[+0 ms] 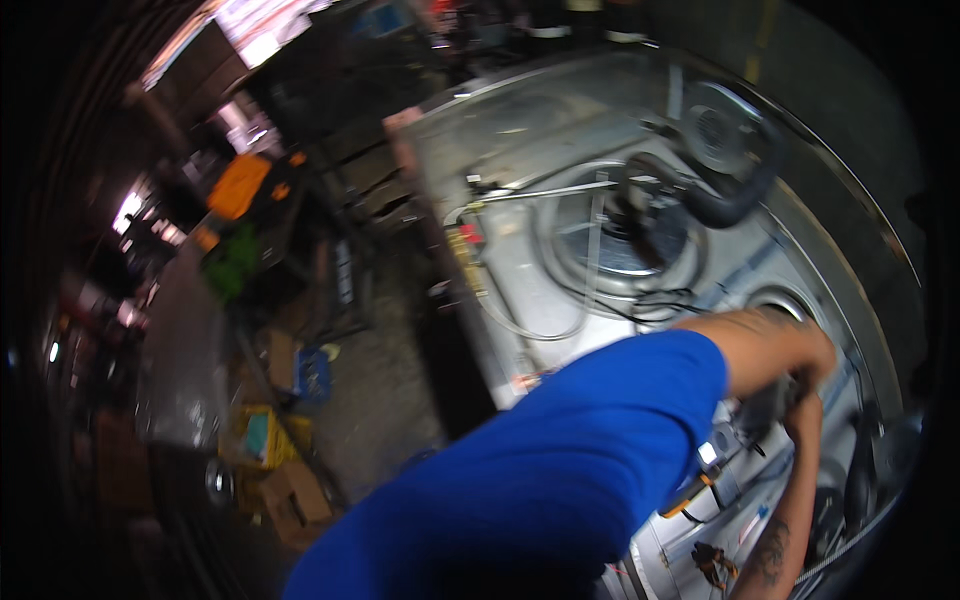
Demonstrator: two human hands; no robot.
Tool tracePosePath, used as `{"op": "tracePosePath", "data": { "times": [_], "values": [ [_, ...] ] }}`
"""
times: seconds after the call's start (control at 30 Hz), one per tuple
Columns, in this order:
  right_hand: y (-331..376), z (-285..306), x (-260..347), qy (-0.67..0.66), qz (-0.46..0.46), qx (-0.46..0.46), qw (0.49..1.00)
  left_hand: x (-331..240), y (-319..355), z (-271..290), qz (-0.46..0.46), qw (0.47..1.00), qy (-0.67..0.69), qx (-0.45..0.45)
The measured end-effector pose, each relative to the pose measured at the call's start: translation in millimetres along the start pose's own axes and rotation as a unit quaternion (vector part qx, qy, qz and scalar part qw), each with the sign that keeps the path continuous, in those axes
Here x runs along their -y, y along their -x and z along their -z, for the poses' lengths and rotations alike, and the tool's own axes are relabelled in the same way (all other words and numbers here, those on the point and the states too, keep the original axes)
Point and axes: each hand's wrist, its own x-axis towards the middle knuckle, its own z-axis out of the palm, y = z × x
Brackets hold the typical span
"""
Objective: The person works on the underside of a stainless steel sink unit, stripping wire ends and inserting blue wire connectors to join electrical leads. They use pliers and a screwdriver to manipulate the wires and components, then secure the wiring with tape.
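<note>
My left arm, in a blue sleeve, reaches across to the right side of a wide metal worktop (510, 295). At its end my left hand (815, 358) is curled downward, blurred, with the fingers mostly hidden. Just below it is my right hand (803, 408), closed, its forearm rising from the lower edge. Both hands meet at a dark grey object (768, 402) whose kind I cannot make out. A round metal ring (782, 302) lies just beyond the left hand. A yellow-and-dark handheld device (690, 497) rests below the grey object.
Farther up the worktop stands a round metal base (625, 235) with a thick black hose (730, 205) and a clear tube (540, 335) about it. Black cable lies near my arm. On the floor at left are a yellow crate (262, 437), a cardboard box (297, 497) and an orange item (238, 187).
</note>
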Motion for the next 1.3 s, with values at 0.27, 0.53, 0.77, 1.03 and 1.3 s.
{"op": "tracePosePath", "data": {
  "times": [0.27, 0.53, 0.77, 1.03, 1.3],
  "values": [
    [-27.8, -46.5, -53.5, 0.109, 0.027, 0.010, 0.994, -113.7, 70.7, 37.4, 0.097, 0.992, -0.079, 0.030],
    [-24.6, -13.7, -13.2, 0.136, -0.044, -0.031, 0.989, -102.4, 265.5, 94.1, 0.027, 0.990, -0.022, 0.140],
    [-43.7, 53.5, -2.9, 0.187, 0.038, -0.153, 0.969, -69.0, 313.4, 97.4, 0.145, 0.989, 0.018, 0.022],
    [80.5, 209.0, 135.9, 0.081, 0.246, -0.085, 0.962, -80.8, 312.0, 98.0, 0.064, 0.970, 0.133, -0.192],
    [226.3, 222.1, 137.2, -0.246, 0.087, 0.157, 0.952, -142.9, 260.3, 102.7, -0.153, 0.982, 0.112, -0.016]
  ]
}}
